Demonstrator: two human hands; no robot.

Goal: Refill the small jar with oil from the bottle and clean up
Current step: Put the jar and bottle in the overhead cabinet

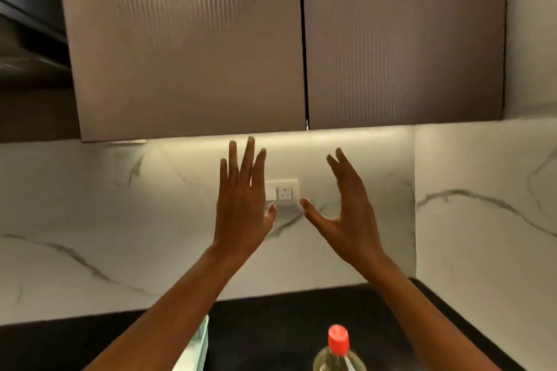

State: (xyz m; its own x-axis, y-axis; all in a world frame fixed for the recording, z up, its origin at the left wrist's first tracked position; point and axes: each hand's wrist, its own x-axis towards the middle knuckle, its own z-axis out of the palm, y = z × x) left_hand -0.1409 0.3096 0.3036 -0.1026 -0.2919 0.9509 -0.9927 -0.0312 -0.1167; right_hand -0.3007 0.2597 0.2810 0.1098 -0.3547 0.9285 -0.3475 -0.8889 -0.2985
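Observation:
My left hand point(242, 205) and my right hand point(349, 211) are both raised in front of the marble wall, fingers straight and spread, holding nothing. An oil bottle point(339, 354) with a red cap and pale yellow oil stands on the black counter point(271, 325) at the bottom edge, between my forearms. A clear glass container point(200, 343) shows partly beside my left forearm; its shape is mostly hidden. I cannot make out the small jar for certain.
Two closed ribbed cabinet doors point(241, 39) hang just above my fingertips. A white wall socket point(283, 193) sits on the marble backsplash between my hands. A marble side wall point(488, 220) closes the corner on the right.

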